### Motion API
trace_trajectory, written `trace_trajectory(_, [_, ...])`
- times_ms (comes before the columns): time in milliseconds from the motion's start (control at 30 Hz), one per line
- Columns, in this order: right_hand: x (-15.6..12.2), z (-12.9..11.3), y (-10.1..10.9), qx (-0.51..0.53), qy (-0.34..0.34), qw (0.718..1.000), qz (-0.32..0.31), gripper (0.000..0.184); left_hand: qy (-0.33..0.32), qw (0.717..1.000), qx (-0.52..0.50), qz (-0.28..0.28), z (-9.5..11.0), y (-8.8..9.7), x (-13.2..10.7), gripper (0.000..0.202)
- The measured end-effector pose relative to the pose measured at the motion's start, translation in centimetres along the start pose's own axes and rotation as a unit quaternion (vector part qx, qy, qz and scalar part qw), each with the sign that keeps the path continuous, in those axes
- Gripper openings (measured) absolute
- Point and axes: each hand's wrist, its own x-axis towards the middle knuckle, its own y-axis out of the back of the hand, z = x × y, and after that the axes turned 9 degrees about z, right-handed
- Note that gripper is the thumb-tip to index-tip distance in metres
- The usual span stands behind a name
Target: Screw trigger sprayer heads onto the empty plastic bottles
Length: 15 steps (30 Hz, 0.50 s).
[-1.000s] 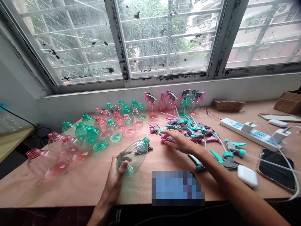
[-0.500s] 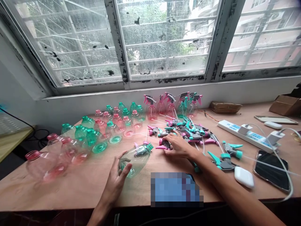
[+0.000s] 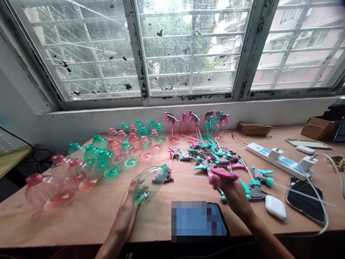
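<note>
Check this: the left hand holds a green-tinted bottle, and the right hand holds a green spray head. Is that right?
Not quite: the head view shows the spray head in the right hand is pink, not green. The left hand does hold a green-tinted bottle.

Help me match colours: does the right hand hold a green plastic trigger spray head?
No, the right hand holds a pink plastic trigger spray head.

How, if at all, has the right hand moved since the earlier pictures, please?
Yes; against the power strip, the right hand has moved right and down in view.
</note>
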Motion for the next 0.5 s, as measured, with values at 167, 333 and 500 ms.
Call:
trace_trajectory(167, [-3.2, 2.0, 1.2, 0.08, -0.081, 0.988, 0.104, 0.039, -0.014, 0.993, -0.07, -0.096, -0.5, -2.3, -1.0, 0.056])
trace_trajectory(333, [-3.4, 1.9, 1.3, 0.102, -0.087, 0.983, 0.129, 0.035, -0.065, 0.991, -0.048, -0.107, -1.3, -2.8, -1.6, 0.057])
trace_trajectory(500, [-4.3, 2.6, 1.3, 0.086, -0.063, 0.986, 0.131, 0.034, -0.072, 0.991, -0.054, -0.103, -1.2, -2.2, -2.0, 0.058])
